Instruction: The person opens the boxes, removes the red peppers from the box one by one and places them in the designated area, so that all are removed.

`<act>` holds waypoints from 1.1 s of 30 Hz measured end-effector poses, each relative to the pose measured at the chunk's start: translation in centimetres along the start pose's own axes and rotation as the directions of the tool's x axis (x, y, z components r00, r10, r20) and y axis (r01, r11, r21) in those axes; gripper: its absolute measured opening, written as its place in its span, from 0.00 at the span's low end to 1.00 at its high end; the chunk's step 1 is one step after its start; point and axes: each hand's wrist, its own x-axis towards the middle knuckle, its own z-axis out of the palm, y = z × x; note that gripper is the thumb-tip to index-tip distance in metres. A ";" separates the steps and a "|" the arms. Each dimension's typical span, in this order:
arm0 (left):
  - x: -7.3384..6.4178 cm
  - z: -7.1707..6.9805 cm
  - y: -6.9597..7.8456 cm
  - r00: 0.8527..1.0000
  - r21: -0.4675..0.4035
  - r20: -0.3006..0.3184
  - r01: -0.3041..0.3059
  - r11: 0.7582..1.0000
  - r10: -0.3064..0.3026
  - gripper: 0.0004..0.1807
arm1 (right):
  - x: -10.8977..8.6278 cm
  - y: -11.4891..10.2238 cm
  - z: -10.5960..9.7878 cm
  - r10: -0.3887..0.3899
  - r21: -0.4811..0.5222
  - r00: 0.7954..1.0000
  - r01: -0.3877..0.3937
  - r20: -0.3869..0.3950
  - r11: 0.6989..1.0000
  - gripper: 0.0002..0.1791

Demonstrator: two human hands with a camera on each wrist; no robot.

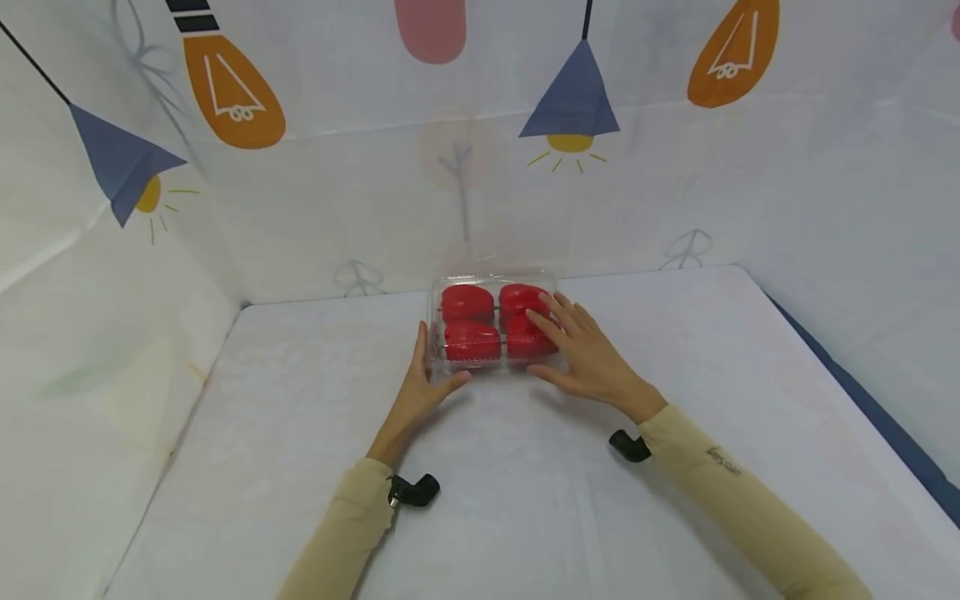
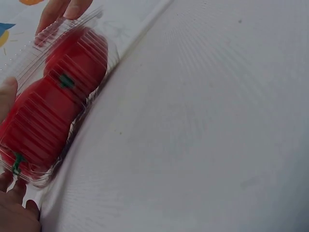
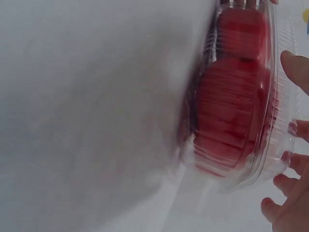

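A clear plastic clamshell box [image 1: 491,364] sits at the back middle of the table, its ridged lid closed. Several rounded red fruits or vegetables [image 1: 470,337] lie in two rows inside; green stems show in the left wrist view. My left hand [image 1: 420,392] reaches along the box's left side, fingers extended and thumb spread out in front. From the right, my right hand [image 1: 596,362] reaches over the box's right edge, its fingers spread across the lid corner. In the right wrist view, the right fingertips [image 3: 286,157] are right at the box's rim.
The box stands close to the back wall [image 1: 315,217], a white cloth printed with lamps and bulbs. White cloth covers the table [image 1: 510,492]. Each wrist carries a small black camera, such as the left one [image 1: 414,490].
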 end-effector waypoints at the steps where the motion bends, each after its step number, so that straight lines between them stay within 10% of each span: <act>1: 0.0 0.0 -0.1 1.000 0.005 -0.008 0.000 1.000 0.000 0.62 | 0.2 -0.1 0.0 -0.002 -0.003 1.000 0.002 0.009 1.000 0.46; 11: -0.4 0.3 0.1 1.000 0.024 -0.029 0.000 1.000 0.001 0.56 | 1.4 -0.8 -0.4 0.015 -0.067 0.996 -0.009 0.091 0.998 0.40; 18: -1.4 -0.3 2.8 1.000 -0.028 -0.004 -0.015 0.999 0.014 0.53 | 2.2 -1.1 -0.8 -0.004 -0.124 0.987 0.024 0.162 0.992 0.39; 33: -1.5 -0.7 2.9 0.998 -0.071 0.002 -0.062 0.996 0.062 0.50 | 3.5 -2.8 -1.7 0.029 -0.362 0.916 0.130 0.401 0.923 0.38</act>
